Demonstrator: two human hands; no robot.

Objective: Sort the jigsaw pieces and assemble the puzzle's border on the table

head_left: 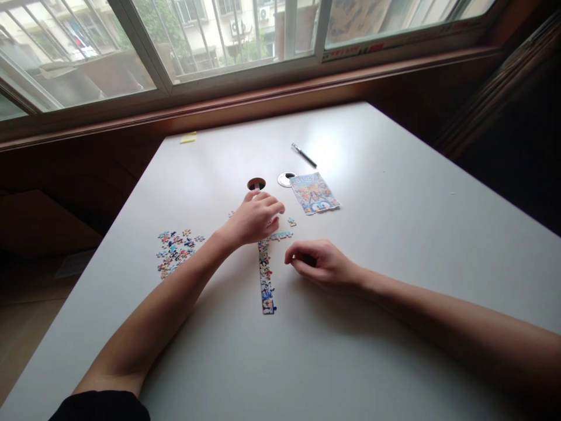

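Note:
A narrow strip of joined jigsaw pieces [265,279] runs toward me on the white table [394,245], with a short row [280,235] branching right at its far end. My left hand [254,219] rests fingers-down over that far corner, touching the pieces there. My right hand [318,261] lies curled on the table just right of the strip; nothing shows in it. A single loose piece [291,222] sits right of my left hand. A heap of loose pieces [175,251] lies to the left.
A colourful picture sheet [314,192] lies beyond the hands, next to a round white cap [286,179] and a cable hole [256,184]. A pen [304,155] and a yellow note [188,138] lie farther back. A window runs behind the table.

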